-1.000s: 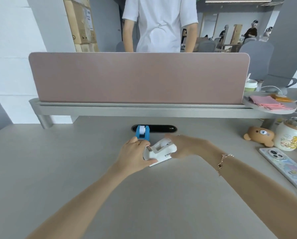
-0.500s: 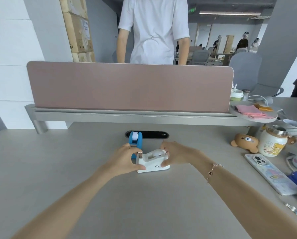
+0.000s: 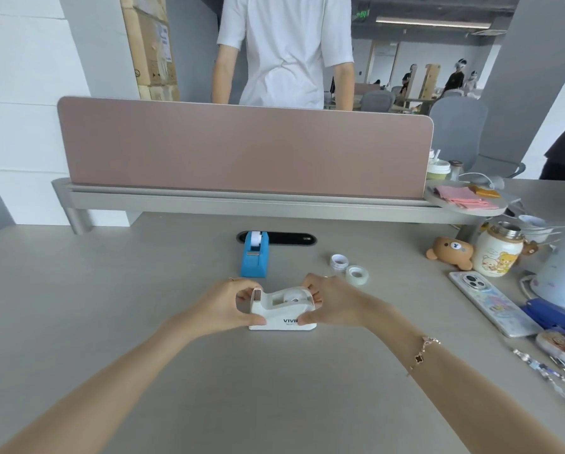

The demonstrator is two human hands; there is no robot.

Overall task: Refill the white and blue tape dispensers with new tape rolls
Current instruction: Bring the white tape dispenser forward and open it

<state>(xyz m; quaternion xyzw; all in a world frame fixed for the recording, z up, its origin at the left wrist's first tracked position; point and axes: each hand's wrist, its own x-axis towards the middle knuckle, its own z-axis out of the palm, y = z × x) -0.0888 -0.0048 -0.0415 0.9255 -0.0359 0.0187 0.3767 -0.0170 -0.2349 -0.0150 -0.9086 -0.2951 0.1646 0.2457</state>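
White dispenser taken as landmark, flat on the desk, cutter end to the left. Left hand at that cutter end, thumb low on the near side, fingers curled over the top edge, gripping the body. Risk here, as a judgement: fingertips close to the serrated blade, a slip meaning a nick or a jolt of the housing. Roll in the cradle at the dispenser's middle, pale, partly hidden; whether spent or fresh cannot tell. Right hand at the rear end, fingers pinching the back wall, thumb by the printed side. Probable hazard: uneven pull between the two hands tipping the light body or popping the spool loose. Behind the dispenser and slightly left, blue dispenser, upright, a white roll seated in it, near enough for a knuckle to knock it toward the cable slot. Behind and right of the white dispenser, printed tape roll and clear tape roll, lying flat, just beside each other; likely to skid or get mixed up if swept by the right wrist. Farther right, phone and bear-print jar, well apart from the work.
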